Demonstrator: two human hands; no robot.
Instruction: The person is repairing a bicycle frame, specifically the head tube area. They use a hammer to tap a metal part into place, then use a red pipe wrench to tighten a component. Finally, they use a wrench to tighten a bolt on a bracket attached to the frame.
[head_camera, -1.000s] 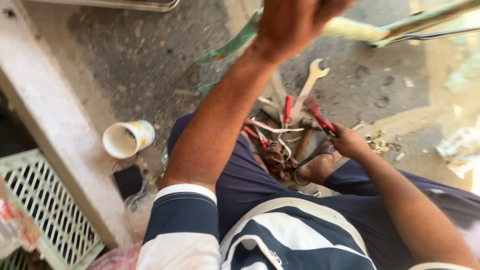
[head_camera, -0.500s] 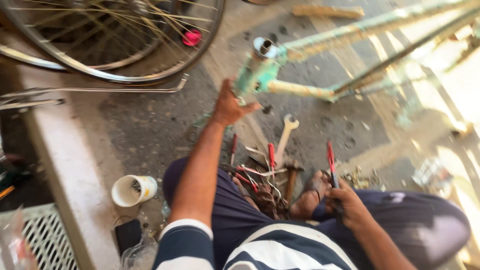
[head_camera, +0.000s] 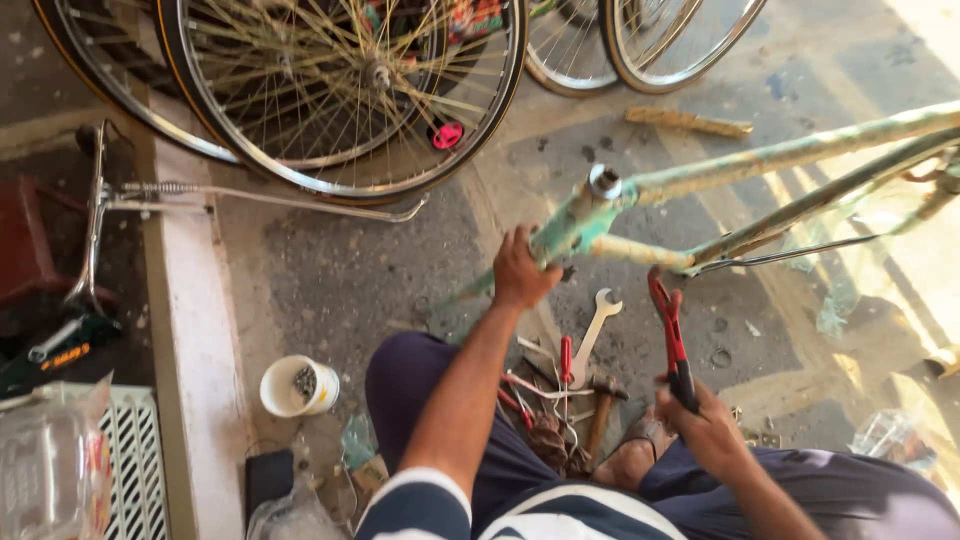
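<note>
The single head-worn camera looked steeply down from close above the seated person's lap, facing forward over the left hand gripping the pale green, rusted bicycle frame and the right hand holding red-handled pliers, with spoked wheels beyond both grips.

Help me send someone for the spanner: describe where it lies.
Below the pale green bicycle frame, a heap of tools lies on the concrete by the sandalled foot. The flat silver open-ended spanner sticks out toward the frame; unlike its neighbours, it has no red handles.
</note>
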